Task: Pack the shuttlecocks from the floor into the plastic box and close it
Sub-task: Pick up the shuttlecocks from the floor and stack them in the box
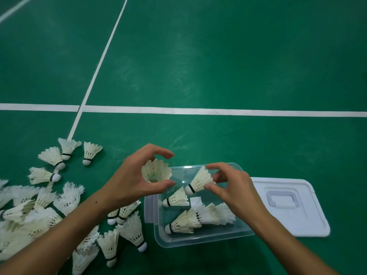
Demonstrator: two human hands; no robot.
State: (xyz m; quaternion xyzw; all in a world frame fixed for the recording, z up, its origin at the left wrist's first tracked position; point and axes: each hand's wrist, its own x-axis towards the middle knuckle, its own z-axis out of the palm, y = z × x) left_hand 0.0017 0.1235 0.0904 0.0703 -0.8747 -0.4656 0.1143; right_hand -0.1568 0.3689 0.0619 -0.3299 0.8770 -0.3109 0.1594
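A clear plastic box [158, 238] stands open on the green floor with several white shuttlecocks [188, 219] lying in it. My left hand [129, 179] holds one shuttlecock [156, 170] by its feather skirt above the box's left far corner, open end facing me. My right hand [232, 187] pinches a second shuttlecock [199, 180] over the box, cork pointing down-left toward the first. Several loose shuttlecocks [45, 203] lie scattered on the floor to the left.
The box's white lid [309, 221] lies flat on the floor just right of the box, handle side up. White court lines [198, 111] cross the green floor beyond.
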